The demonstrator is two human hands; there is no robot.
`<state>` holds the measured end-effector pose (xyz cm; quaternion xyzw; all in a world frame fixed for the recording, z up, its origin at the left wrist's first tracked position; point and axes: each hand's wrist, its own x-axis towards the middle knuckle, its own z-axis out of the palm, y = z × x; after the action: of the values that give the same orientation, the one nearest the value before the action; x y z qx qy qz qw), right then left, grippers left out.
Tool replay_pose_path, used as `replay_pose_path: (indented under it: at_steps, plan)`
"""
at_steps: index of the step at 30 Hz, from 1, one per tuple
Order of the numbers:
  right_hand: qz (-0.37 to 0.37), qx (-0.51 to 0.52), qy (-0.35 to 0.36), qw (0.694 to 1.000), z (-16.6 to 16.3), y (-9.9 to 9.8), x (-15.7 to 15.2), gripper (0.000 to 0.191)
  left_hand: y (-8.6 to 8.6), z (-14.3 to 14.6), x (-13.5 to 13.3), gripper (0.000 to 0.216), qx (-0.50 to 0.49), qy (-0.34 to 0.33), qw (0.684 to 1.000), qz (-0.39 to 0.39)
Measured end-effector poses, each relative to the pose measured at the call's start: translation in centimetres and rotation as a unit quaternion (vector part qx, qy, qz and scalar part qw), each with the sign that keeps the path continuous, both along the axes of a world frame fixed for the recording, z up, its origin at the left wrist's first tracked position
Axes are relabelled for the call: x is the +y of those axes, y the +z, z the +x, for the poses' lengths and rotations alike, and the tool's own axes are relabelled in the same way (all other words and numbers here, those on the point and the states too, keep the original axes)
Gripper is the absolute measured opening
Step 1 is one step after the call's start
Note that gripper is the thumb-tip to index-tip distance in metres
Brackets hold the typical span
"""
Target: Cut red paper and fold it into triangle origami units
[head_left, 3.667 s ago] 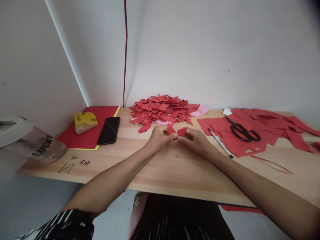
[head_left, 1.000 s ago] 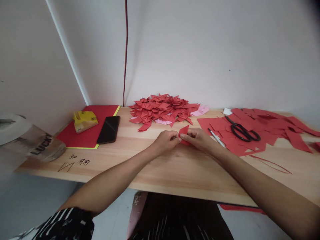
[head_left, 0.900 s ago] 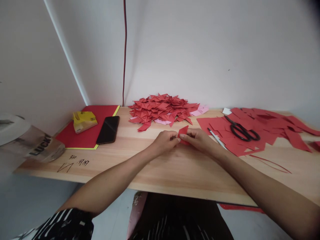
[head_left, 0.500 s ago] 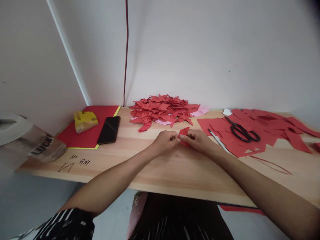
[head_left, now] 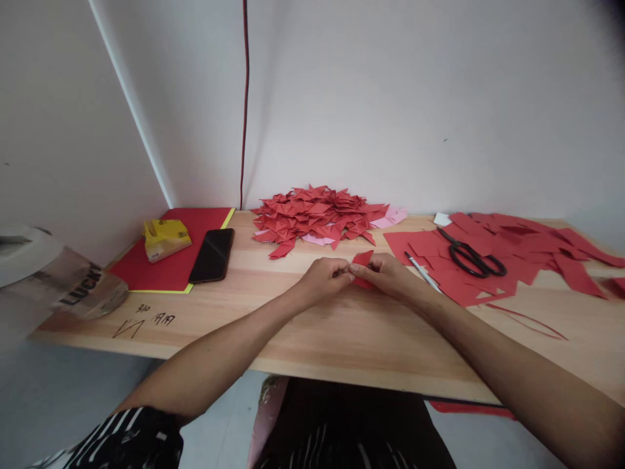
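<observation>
A small piece of folded red paper (head_left: 362, 260) is pinched between my two hands, just above the wooden table. My left hand (head_left: 326, 273) is closed, its thumb and fingertips meeting at the paper's left edge. From the other side my right hand (head_left: 383, 270) grips the paper, thumb in front and fingers behind. The fingers partly cover the paper, so its lower shape is hidden. Beyond my hands lies a heap of folded red paper pieces (head_left: 317, 215), with a few pink pieces (head_left: 390, 217) among them.
To the right, black-handled scissors (head_left: 476, 258) and a white pen (head_left: 422, 271) lie on cut red paper (head_left: 525, 251). At left are a black phone (head_left: 211, 255), a yellow packet (head_left: 167, 240), red sheets (head_left: 131, 267) and a clear container (head_left: 90, 286). The wooden table (head_left: 312, 342) meets the wall behind.
The red paper has turned slightly between my fingers, and less of it shows above my right thumb. Both hands stay in nearly the same place.
</observation>
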<state>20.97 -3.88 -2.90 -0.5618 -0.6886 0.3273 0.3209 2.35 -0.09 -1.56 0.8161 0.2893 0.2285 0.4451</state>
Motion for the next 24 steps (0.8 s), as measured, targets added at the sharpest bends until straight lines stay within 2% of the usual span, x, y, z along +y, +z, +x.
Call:
replay_pose_path:
  at_steps: [9,14,19,22,24]
  plan:
    - [0.057,-0.017,-0.004,0.998,-0.63,0.34,-0.56,0.044,-0.5,0.1,0.11,0.024,0.013,0.037,0.999,0.0]
    - [0.071,-0.028,-0.008,0.997,-0.6,-0.01,-0.38,0.043,-0.42,-0.21,0.17,0.026,0.011,0.022,0.997,-0.075]
    - [0.071,-0.019,0.003,0.997,-0.77,0.11,-0.41,0.044,-0.33,-0.44,0.22,0.026,-0.028,-0.015,0.993,-0.117]
    - [0.054,-0.012,0.003,0.998,-0.73,0.28,-0.37,0.047,-0.33,-0.39,0.21,0.028,-0.065,-0.038,0.984,-0.161]
    - [0.041,-0.017,-0.01,0.999,-0.66,0.27,-0.36,0.048,-0.31,-0.32,0.18,0.028,-0.066,-0.035,0.984,-0.161]
